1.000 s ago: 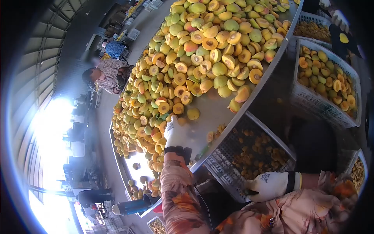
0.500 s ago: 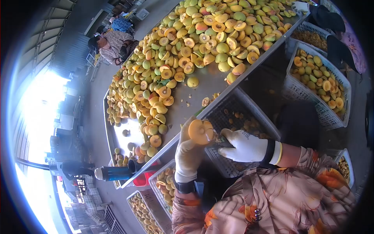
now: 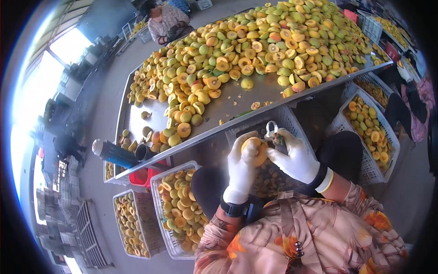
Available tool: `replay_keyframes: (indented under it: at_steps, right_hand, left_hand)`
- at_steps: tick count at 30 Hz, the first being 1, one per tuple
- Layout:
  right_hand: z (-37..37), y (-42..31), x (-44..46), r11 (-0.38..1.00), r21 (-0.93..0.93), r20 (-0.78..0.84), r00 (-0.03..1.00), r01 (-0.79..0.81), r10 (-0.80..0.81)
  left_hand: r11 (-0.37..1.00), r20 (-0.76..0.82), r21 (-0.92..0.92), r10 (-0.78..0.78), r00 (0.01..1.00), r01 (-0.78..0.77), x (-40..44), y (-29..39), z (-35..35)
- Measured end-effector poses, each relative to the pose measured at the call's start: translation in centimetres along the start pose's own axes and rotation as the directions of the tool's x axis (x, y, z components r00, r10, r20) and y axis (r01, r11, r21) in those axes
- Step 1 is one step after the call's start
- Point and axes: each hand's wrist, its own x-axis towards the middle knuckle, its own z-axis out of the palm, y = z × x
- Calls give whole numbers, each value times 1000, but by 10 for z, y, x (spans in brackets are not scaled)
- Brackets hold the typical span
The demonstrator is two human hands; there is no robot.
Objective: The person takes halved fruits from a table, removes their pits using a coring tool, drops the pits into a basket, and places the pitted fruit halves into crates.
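Note:
My left hand (image 3: 241, 166), in a white glove with a dark watch at the wrist, is closed round a yellow peach half (image 3: 254, 151). Also gloved, my right hand (image 3: 295, 160) grips a pitting tool (image 3: 272, 129) whose curved metal loop points upward, away from the fruit. Bits of dark residue cling near its base. The right fingertips are close beside the peach half; whether they touch it I cannot tell. Both hands are above a grey crate (image 3: 297, 122) holding dark scraps and pits, partly hidden by the gloves.
A metal table (image 3: 219, 127) carries a large heap of peach halves (image 3: 255, 50). Crates of halves stand at left (image 3: 157, 201) and right (image 3: 351, 137). A blue flask (image 3: 116, 154) and red container (image 3: 140, 176) are by the table's near-left corner. A co-worker (image 3: 166, 25) stands across the table.
The peach half has turned from facing the camera to a more sideways tilt. The tool's loop has come up from the fruit and now shows clearly. The head view has shifted.

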Motion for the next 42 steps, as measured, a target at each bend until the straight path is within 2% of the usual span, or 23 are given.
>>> replay_keyframes:
  at_steps: [1, 4, 5, 6, 7, 8, 10, 13, 16, 19, 20, 21, 22, 23, 24, 26, 27, 28, 31, 34, 35, 38, 42]
  right_hand:
    - [4, 0, 1, 1000, 3, 9, 1000, 10, -10]
    - [10, 0, -4, 997, -60, 32, 998, -43, 45]
    - [12, 5, -7, 993, -74, 29, 995, -89, 92]
    - [13, 4, -8, 988, -35, 58, 986, -152, 153]
    - [14, -3, -6, 992, -15, 79, 989, -123, 124]
    - [14, 0, -6, 995, -69, 84, 994, -66, 72]
    - [12, 3, -5, 986, -111, 107, 985, -122, 134]
    - [12, 2, -3, 980, -179, 144, 983, -87, 113]
    - [14, -2, -4, 982, -147, 170, 975, -117, 141]
    - [15, -14, -12, 959, -180, 275, 925, -218, 262]
    - [15, -17, -21, 959, -217, 307, 920, -180, 242]
    - [16, -20, -28, 958, -251, 339, 914, -140, 223]
    - [11, -3, -35, 929, -254, 315, 885, -269, 342]
    - [14, 4, -37, 943, -297, 321, 914, -150, 247]
    - [17, -4, -38, 923, -366, 307, 921, -118, 239]
    - [20, -3, -38, 915, -403, 280, 951, -4, 128]
    - [24, -12, -35, 903, -430, 288, 947, -4, 141]
    - [28, -18, -34, 891, -453, 300, 941, -3, 156]
    - [35, -9, -34, 911, -411, 366, 920, 24, 141]
    - [40, 0, -37, 919, -395, 366, 914, -15, 172]
    - [41, 2, -40, 921, -387, 350, 919, -32, 179]
    - [46, 4, -42, 933, -350, 316, 927, -85, 203]
    - [47, 8, -42, 951, -278, 306, 926, -135, 221]
  left_hand:
    - [999, 73, 32, 11, 997, -13, -2, -2, -3]
    - [996, 72, -88, 5, 997, 1, -12, -3, -1]
    - [991, 64, -130, 39, 997, -30, -10, -22, -1]
    - [997, 64, -54, 58, 996, -55, -10, -23, -3]
    - [995, 46, 32, 91, 995, -92, -14, -15, -4]
    - [994, 23, 68, 82, 996, -83, -18, -10, -5]
    - [964, -58, 177, 209, 976, -196, -18, -17, -5]
    - [956, -98, 224, 213, 972, -188, -26, -16, -9]
    - [953, -55, 224, 222, 973, -205, -30, -16, -15]
    - [938, -135, 260, 269, 954, -228, -34, -9, -17]
    - [960, -179, 240, 190, 965, -145, -31, -7, -20]
    - [987, -170, 128, 122, 978, -101, -36, 9, -30]
    - [985, -187, 97, 160, 969, -144, -23, -13, -31]
    - [990, -151, 32, 141, 978, -138, -23, -6, -38]
    - [982, -141, -11, 183, 973, -187, -19, -15, -43]
    - [982, -124, -181, 32, 992, -54, -22, -13, -45]
    - [970, -145, -234, 35, 989, -68, -23, -17, -43]
    - [965, -91, -259, 14, 996, -37, -22, -22, -45]
    - [954, -75, -299, -30, 997, 7, -26, -21, -39]
    - [992, -202, 34, 124, 972, -120, -28, -15, -31]
    - [995, -233, -10, 95, 968, -100, -30, -12, -25]
    - [986, -302, 23, 161, 939, -162, -26, -24, -15]
    - [986, -320, 61, 165, 933, -154, -21, -19, -9]
